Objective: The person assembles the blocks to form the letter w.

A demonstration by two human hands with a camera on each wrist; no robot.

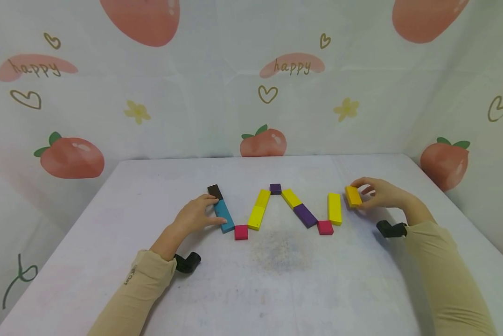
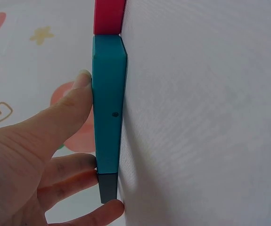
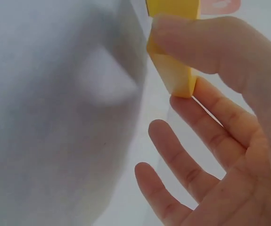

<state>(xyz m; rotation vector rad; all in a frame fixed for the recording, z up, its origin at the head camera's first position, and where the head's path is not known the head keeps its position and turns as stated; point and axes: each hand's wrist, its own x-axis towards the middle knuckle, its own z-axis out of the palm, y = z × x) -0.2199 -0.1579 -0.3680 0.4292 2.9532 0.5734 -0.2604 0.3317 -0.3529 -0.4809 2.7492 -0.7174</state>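
Observation:
In the head view, a bent zigzag row of small coloured blocks lies on the white table. My left hand (image 1: 194, 215) rests along its left end, thumb against the teal block (image 1: 224, 216) and fingers beside the black block (image 1: 214, 192). From the left wrist view, the thumb touches the teal block's side, and one fingertip (image 2: 111, 210) sits at the black block's far end. At the right, my right hand (image 1: 383, 193) pinches an orange-yellow block (image 1: 353, 197) between thumb and fingers, just beside the standing-out yellow block (image 1: 335, 209). The other right fingers are spread.
Along the row are red blocks (image 1: 241, 232) at the low bends, yellow blocks (image 1: 256, 218), a small purple block (image 1: 275, 189) at the peak and a longer purple block (image 1: 305, 215). Behind the table hangs a printed curtain (image 1: 218, 107). Black wrist mounts (image 1: 187, 262) jut out below the sleeves.

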